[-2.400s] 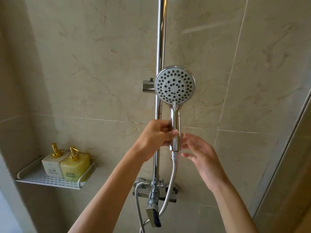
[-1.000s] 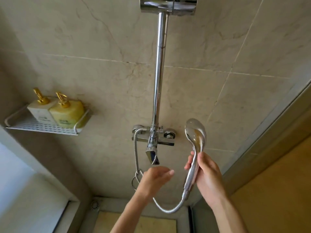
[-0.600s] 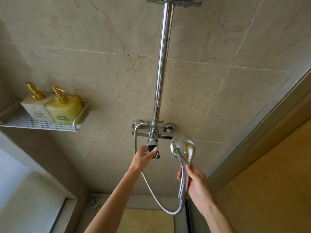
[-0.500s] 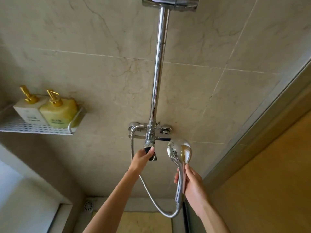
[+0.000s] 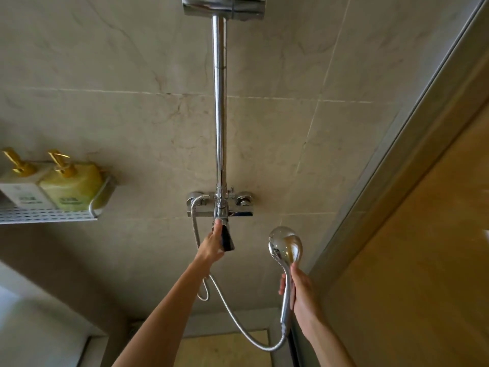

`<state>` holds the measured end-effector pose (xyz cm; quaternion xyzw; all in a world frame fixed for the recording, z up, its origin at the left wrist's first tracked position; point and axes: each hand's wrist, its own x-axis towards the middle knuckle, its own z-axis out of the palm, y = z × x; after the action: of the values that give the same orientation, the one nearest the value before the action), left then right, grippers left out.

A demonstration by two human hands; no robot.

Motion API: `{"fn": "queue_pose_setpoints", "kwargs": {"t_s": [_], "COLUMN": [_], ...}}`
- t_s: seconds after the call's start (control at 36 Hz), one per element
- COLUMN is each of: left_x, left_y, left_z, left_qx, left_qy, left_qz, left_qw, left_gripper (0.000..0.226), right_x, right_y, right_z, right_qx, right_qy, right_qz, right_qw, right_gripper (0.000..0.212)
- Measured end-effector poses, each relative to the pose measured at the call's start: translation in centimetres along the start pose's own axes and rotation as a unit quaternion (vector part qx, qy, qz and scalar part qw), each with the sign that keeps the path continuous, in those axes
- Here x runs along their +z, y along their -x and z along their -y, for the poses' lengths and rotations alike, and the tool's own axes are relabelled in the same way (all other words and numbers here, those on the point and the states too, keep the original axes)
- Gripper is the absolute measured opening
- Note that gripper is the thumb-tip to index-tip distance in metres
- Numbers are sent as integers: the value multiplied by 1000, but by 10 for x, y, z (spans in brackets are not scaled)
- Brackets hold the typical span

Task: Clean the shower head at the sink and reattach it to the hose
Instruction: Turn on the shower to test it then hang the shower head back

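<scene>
My right hand (image 5: 301,295) grips the handle of the chrome shower head (image 5: 285,247), whose round back faces me at the lower right. The metal hose (image 5: 238,316) hangs in a loop from the handle's bottom end up to the wall mixer (image 5: 239,205). My left hand (image 5: 211,246) reaches up to the mixer's lever (image 5: 227,235), fingers wrapped on its left side. The lever points down toward me.
A chrome riser rail (image 5: 219,102) runs up the tiled wall to a holder bracket (image 5: 225,5). A white wire shelf (image 5: 53,214) at the left carries two pump bottles (image 5: 71,186). A glass shower door frame (image 5: 397,168) slants along the right.
The shower head was lifted off the holder and brought down to the right, passing into my right hand. My left hand moved from the handle to the mixer lever and stays there.
</scene>
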<state>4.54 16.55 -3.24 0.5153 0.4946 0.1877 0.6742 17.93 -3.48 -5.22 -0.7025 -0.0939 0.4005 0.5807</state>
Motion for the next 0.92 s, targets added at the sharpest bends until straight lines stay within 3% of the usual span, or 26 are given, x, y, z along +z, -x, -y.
{"fn": "queue_pose_setpoints", "kwargs": {"t_s": [0.19, 0.78, 0.92], "left_x": [2, 7, 8], "left_y": [-3, -6, -9], "left_z": [1, 1, 3], "left_qx": [-13, -23, -36], "left_qy": [18, 74, 121], "left_qz": [0, -2, -5], "left_qw": [1000, 997, 992], "left_gripper": [60, 59, 70], "right_x": [-16, -32, -34], "right_y": [-10, -18, -21], "right_z": [-6, 5, 4], "right_qx": [7, -21, -32], "right_qy": [-31, -51, -53], "right_qz": [1, 45, 52], "right_qw": [1000, 997, 997], "right_gripper": [44, 42, 43]}}
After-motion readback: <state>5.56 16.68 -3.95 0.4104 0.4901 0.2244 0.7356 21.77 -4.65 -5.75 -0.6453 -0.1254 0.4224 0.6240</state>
